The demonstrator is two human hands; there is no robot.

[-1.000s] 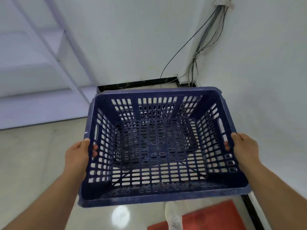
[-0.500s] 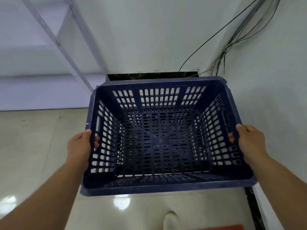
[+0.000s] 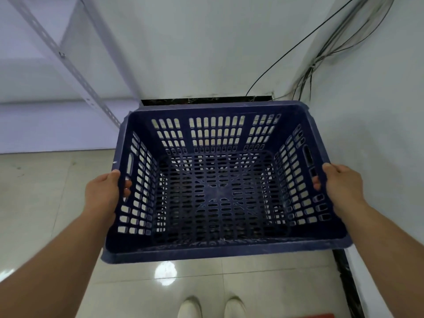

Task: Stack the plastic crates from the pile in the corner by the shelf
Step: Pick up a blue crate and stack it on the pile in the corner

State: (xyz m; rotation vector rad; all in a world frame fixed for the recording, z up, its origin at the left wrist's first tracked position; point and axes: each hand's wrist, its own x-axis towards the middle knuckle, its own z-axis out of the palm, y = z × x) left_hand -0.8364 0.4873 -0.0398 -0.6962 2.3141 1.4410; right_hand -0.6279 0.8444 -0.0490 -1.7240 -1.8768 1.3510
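Both hands lower crate (image 3: 220, 191), white shoes (image 3: 211, 306) appeared

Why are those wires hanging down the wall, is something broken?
Nothing looks broken. The loose cables dangle untidily down the corner wall to the floor, which looks messy. The blue crate seems whole and empty, gripped by the left hand and the right hand.

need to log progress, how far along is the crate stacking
Done: nothing stacked shows; no other crates or pile are in view. In hand: one blue crate, empty, gripped on its side walls by the left hand and right hand, held above the floor at the corner beside the shelf. Left: setting it down and stacking the rest.
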